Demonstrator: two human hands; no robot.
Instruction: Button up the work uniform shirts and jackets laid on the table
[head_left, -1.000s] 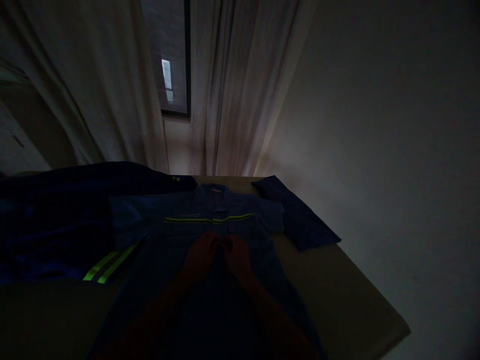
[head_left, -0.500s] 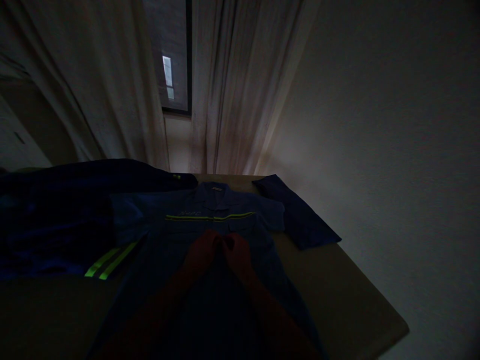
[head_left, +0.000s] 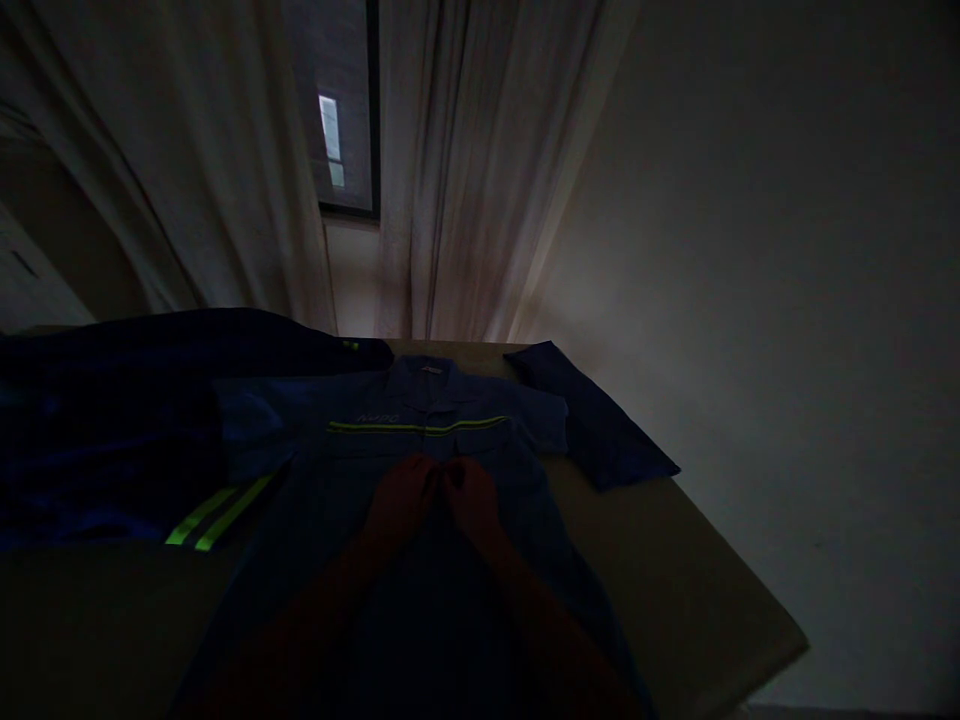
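A dark blue short-sleeved work shirt [head_left: 360, 480] lies front up, its collar at the far end and a yellow-green stripe across the chest. Just below that stripe, at the front opening, my left hand [head_left: 405, 492] is closed with its fingertips pinched on the shirt front. My right hand [head_left: 471, 494] pinches close beside it, the two sets of fingertips nearly touching. The light is very dim, so a button or the exact bit of cloth between the fingers cannot be made out.
Under the shirt is a brownish table [head_left: 675, 580], its right edge by a pale wall [head_left: 787, 300]. Dark blue clothing [head_left: 112, 430] with yellow-green bands [head_left: 217, 515] is spread at left. A folded dark blue cloth [head_left: 592, 415] lies at the right. Curtains [head_left: 487, 170] and a window [head_left: 341, 110] stand behind.
The view has shifted slightly. Both hands stay at the shirt front, pinching close together, with only a small change in the fingers.
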